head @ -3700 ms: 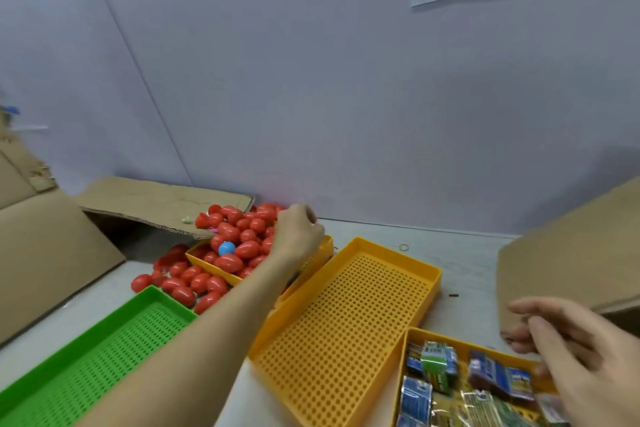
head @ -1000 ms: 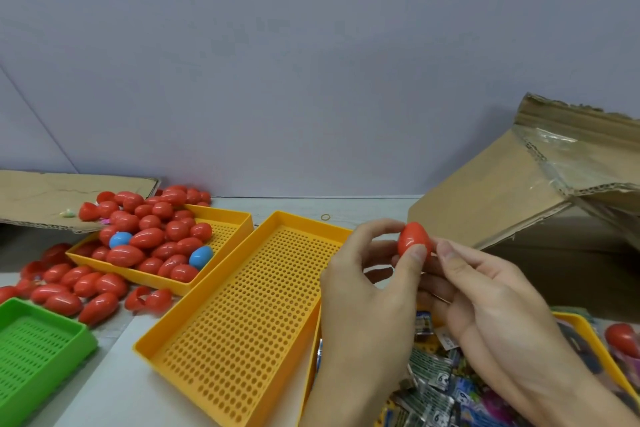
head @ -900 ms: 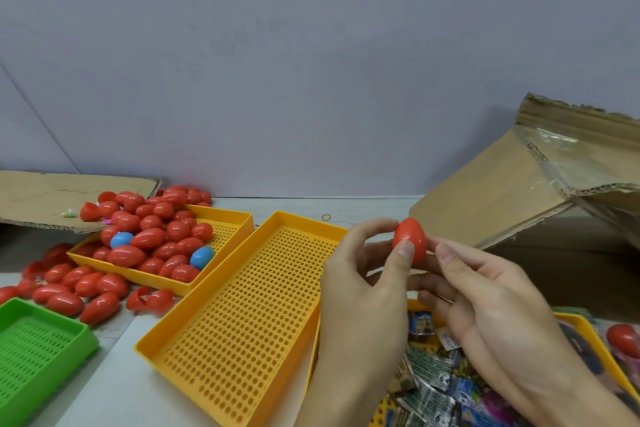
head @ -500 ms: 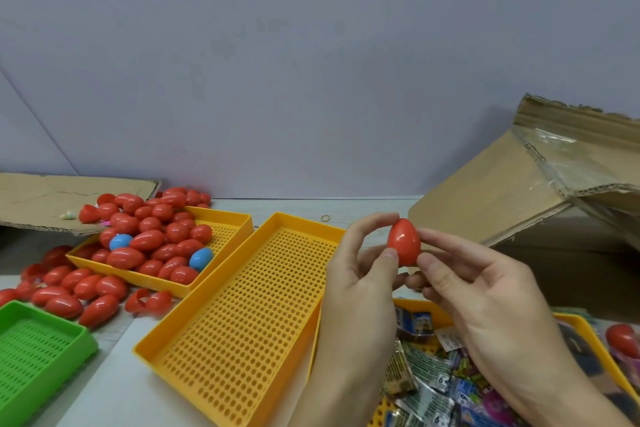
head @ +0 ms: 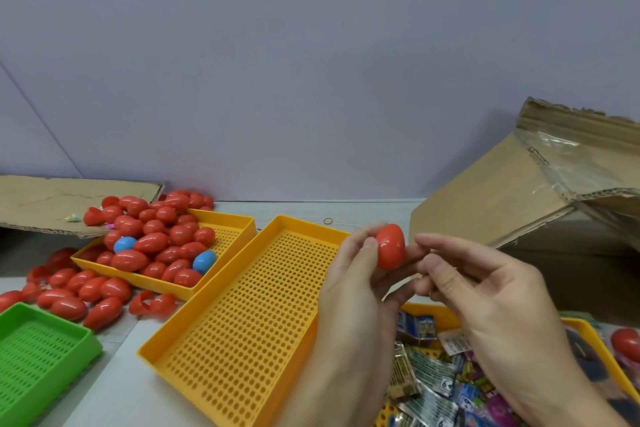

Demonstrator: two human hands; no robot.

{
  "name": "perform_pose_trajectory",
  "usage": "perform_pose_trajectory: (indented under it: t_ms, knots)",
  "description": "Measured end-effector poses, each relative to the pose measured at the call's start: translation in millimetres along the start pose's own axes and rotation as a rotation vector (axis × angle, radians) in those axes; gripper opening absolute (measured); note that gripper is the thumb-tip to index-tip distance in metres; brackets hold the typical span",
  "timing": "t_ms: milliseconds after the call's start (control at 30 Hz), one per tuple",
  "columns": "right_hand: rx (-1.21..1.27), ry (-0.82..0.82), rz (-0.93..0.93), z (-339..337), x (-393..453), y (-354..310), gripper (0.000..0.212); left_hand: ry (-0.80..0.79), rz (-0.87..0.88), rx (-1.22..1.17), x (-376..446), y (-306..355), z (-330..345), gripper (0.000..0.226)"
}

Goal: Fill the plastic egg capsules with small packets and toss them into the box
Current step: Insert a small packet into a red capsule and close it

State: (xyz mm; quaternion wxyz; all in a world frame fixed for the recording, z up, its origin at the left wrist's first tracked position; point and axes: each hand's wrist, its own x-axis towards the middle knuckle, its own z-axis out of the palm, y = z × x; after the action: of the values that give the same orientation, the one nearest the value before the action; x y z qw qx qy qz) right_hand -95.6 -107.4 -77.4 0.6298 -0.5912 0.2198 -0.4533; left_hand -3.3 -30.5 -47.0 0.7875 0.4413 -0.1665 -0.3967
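Grey tabletop (head: 114, 392), far-left edge: yellow perforated plastic tray (head: 239, 224) heaped with red egg capsules. Centre: your left hand (head: 349, 291) pinches one closed red plastic egg capsule (head: 390, 246); right hand (head: 485, 291), fingers loosely curled, holds nothing. Step: opening. Next, split it, then grab a foil packet (head: 429, 374).

An egg capsule (head: 390, 246) sits between the left hand (head: 349, 284) and right hand (head: 485, 291), above an empty tray (head: 194, 329). Left of it, a tray (head: 242, 222) holds eggs, others spilling beside it. Packets (head: 429, 374) lie lower right; the cardboard box (head: 512, 198), apparently open, stands behind
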Motion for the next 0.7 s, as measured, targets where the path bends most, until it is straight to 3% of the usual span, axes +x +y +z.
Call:
perform_pose_trajectory:
  t_ms: [167,367,567,700]
  knots:
    - [0.016,0.006,0.022,-4,0,1,0.063,-0.003,-0.103,-0.119,-3,5,-1,0.024]
    - [0.077,-0.003,0.036,-3,0,-2,0.034,0.022,-0.208,-0.2,-1,7,-3,0.029]
    - [0.12,-0.001,0.05,-4,0,-5,0.036,0.04,-0.272,-0.267,-2,9,-3,0.029]
    - [0.061,-0.022,0.085,-4,-2,-10,0.032,0.086,-0.208,-0.268,0,9,-6,0.03]
